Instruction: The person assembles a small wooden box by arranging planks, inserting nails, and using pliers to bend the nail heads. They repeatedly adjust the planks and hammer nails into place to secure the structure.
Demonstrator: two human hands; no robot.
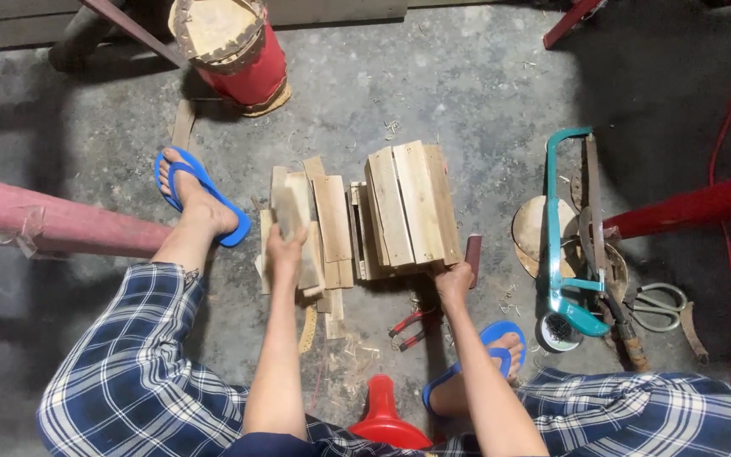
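My left hand (284, 251) grips a short pale wooden slat (288, 211) and holds it above a loose pile of similar slats (332, 224) on the concrete floor. My right hand (453, 279) rests on the near right corner of a small slatted wooden crate (408, 207), which lies on its side in the middle of the floor. Both forearms reach forward between my knees in blue plaid trousers.
A teal hacksaw (556, 228) lies at right with round wooden discs, scissors (662, 306), a file and a small tin of nails (558, 330). Red pliers (409, 328) lie near my right foot. A red drum (234, 51) stands at the back, red stool legs at right.
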